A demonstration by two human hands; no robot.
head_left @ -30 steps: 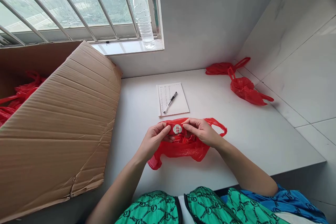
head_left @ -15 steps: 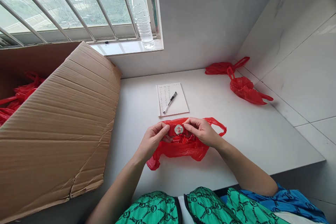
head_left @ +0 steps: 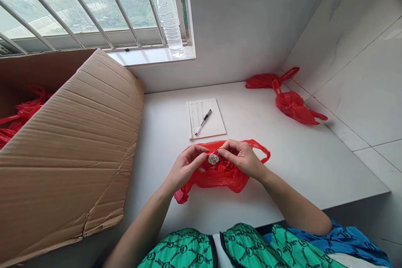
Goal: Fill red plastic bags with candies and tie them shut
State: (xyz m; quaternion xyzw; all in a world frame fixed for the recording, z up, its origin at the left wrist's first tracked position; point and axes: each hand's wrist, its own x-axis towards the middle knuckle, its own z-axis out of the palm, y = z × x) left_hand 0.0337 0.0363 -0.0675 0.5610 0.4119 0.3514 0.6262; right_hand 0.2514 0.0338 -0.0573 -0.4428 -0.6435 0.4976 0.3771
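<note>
A red plastic bag (head_left: 216,179) lies on the white counter (head_left: 301,163) in front of me. Over its open top both my hands pinch a small red packet (head_left: 214,159) with a round white label. My left hand (head_left: 185,166) grips the packet's left end with thumb and fingertips. My right hand (head_left: 243,158) grips its right end, fingers curled. More red wrapped pieces show inside the bag below the packet. One bag handle loops out to the right of my right hand.
A notepad (head_left: 205,118) with a pen (head_left: 203,122) lies just beyond the bag. Two more red bags (head_left: 292,102) sit at the back right by the tiled wall. A large cardboard box (head_left: 69,146) holding red bags stands at left. A water bottle (head_left: 168,14) stands on the windowsill.
The packet has tilted and sunk a little toward the bag between my fingers; my fingertips have drawn closer together above it. Both hands stay in the same place.
</note>
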